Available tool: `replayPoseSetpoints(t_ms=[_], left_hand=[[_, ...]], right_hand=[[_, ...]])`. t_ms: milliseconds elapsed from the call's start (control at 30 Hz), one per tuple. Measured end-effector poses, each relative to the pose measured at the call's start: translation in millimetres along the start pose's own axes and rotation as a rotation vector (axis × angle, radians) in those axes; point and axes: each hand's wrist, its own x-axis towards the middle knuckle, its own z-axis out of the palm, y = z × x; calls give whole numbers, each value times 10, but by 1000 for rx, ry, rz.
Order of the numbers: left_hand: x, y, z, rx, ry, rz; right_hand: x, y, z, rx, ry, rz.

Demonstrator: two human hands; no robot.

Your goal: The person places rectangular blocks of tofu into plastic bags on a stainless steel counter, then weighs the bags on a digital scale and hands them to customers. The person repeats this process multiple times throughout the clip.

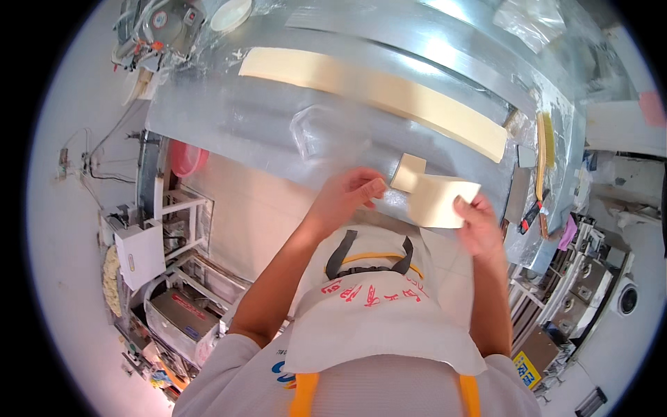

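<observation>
My right hand (476, 221) grips the right edge of a pale yellow dough sheet (436, 203), with the thumb on top. The sheet hangs near the front edge of the metal table, slightly bent. A small dough square (410, 171) lies just beyond it, partly covered by its corner. To the left of these pieces is my left hand (347, 200), its fingers loosely curled and apart, with nothing visible in them. Farther back, a long strip of the same dough (375, 96) stretches across the metal table (229, 111).
A brush with a wooden handle (540, 156) and a flat grey scraper (517, 194) lie at the table's right end. Clear plastic (531, 21) sits at the back right. A machine (163, 31) and white bowl (231, 14) stand at the back left. Below the table's left end is a pink basin (187, 160).
</observation>
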Motion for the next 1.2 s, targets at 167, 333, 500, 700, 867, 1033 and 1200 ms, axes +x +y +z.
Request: replayPoseSetpoints(t_ms=[167, 333, 500, 700, 867, 1033, 1200], left_hand=[[159, -542, -429, 425, 53, 53], [324, -777, -362, 394, -113, -36], [684, -501, -92, -727, -269, -264], [584, -478, -545, -1342, -132, -168], [632, -800, -857, -773, 238, 182], [1004, -1166, -1023, -906, 512, 90], [1118, -1228, -1229, -806, 642, 18]], right_hand=[[160, -600, 46, -671, 225, -26], [368, -830, 202, -1298, 404, 116], [531, -821, 1090, -830, 16, 133], [1628, -285, 1500, -956, -384, 277], [2872, 548, 1491, -1146, -727, 345], [3390, 1026, 1738, -1286, -759, 317], [3481, 1458, 1648, -990, -648, 348]])
